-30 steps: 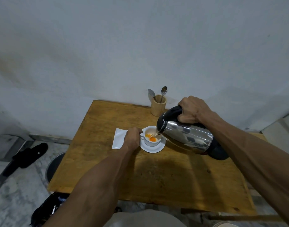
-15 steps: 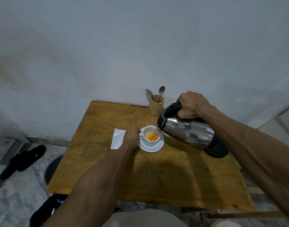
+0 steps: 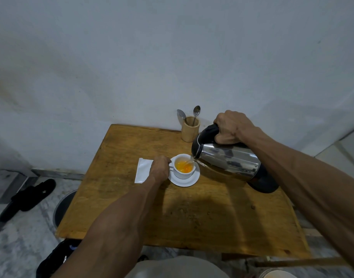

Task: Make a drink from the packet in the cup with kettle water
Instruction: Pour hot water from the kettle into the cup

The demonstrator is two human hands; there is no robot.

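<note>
pouring | I'm tilting kettle [image 3: 228, 161] with right hand [image 3: 230, 127], fingers clamped on handle | left hand [image 3: 160, 169] fingers gripping cup [image 3: 183, 174] handle, steadying it mid-frame

Your one view comes from the camera on your head, looking forward and down over the wooden surface [image 3: 192, 213] toward the wall [image 3: 172, 57] behind it. Both forearms reach in from the bottom edge, near the lens. The wide angle also takes in the floor [image 3: 18, 243] at left.
</note>
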